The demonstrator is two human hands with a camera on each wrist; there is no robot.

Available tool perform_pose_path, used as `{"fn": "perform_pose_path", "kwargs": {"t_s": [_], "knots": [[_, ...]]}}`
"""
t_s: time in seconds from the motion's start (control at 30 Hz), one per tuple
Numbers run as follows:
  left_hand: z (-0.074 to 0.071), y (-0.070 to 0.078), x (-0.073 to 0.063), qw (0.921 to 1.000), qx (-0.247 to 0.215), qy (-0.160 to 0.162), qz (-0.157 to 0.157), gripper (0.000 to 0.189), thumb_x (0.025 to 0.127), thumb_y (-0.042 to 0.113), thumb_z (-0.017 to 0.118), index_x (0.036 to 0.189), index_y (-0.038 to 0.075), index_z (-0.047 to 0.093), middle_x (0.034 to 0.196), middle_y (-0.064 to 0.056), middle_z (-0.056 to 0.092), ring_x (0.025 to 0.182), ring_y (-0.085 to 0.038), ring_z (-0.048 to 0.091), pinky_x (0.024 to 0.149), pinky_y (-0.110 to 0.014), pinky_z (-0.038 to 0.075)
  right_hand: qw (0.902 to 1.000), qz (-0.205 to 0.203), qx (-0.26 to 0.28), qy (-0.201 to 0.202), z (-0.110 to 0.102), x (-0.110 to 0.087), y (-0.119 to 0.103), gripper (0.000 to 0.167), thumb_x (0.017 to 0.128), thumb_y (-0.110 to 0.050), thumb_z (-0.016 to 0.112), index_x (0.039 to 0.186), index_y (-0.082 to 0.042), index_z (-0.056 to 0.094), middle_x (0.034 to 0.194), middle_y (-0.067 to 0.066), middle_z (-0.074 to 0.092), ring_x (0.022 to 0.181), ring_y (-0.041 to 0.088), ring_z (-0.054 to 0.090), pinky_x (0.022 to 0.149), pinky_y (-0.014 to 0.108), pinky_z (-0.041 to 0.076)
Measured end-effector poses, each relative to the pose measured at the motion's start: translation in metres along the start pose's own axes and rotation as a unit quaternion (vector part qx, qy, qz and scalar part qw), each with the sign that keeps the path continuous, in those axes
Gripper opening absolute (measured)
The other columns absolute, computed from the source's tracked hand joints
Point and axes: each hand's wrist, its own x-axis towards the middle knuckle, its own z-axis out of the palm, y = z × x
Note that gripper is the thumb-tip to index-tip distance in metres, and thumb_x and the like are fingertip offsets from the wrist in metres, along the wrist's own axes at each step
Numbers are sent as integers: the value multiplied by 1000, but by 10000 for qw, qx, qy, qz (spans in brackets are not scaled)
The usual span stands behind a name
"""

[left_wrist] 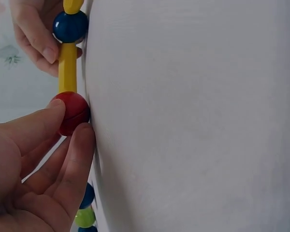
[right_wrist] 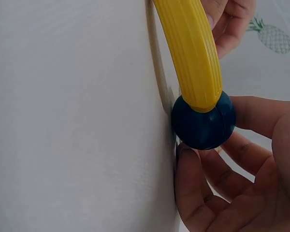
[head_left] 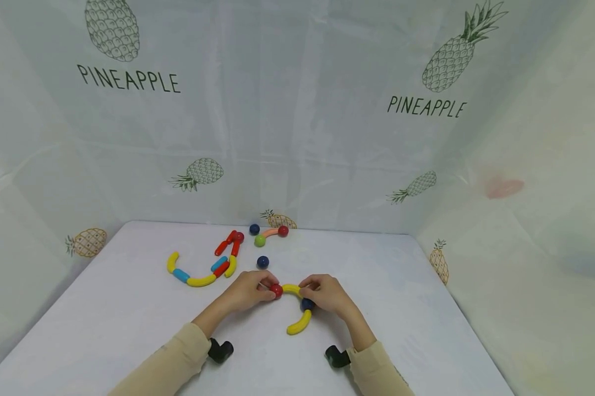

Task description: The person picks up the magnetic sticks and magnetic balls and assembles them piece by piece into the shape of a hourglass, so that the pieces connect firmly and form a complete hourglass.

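My left hand (head_left: 246, 290) pinches a red ball (head_left: 277, 291) between thumb and fingers. From that ball a curved yellow stick (head_left: 290, 289) runs to a dark blue ball (head_left: 307, 304), which my right hand (head_left: 328, 295) holds in its fingers. A second curved yellow stick (head_left: 299, 324) extends from the blue ball toward me. In the left wrist view the red ball (left_wrist: 75, 108) touches the end of the yellow stick (left_wrist: 67, 67). Up close in the right wrist view, a ribbed yellow stick (right_wrist: 195, 63) meets the blue ball (right_wrist: 203, 123).
At the back left lies a chain of yellow, blue and red sticks (head_left: 200, 281). Beyond my left hand sits a loose blue ball (head_left: 262, 262). Farther back are another blue ball (head_left: 255, 229) and an orange stick (head_left: 270, 232) between a green ball (head_left: 260, 240) and a red ball (head_left: 283, 231).
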Motion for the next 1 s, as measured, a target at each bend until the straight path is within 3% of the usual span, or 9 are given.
{"fn": "perform_pose_path", "kwargs": {"t_s": [0.33,1.0], "knots": [[-1,1,3,9995,252,-101,147,27,98,20,78,125,19,74,111,4,74,98,-16,65,92,-38,60,9989,-316,-303,-158,3,10,-1,17,100,-24,72,114,-15,78,99,-2,73,85,16,62,73,29,56],[0,0,15,9991,140,-211,340,18,98,20,79,113,24,71,104,9,74,96,-12,68,94,-37,60,9971,-570,-409,-299,5,19,-1,14,100,-23,75,113,-19,79,97,-5,71,87,15,63,74,27,57]]}}
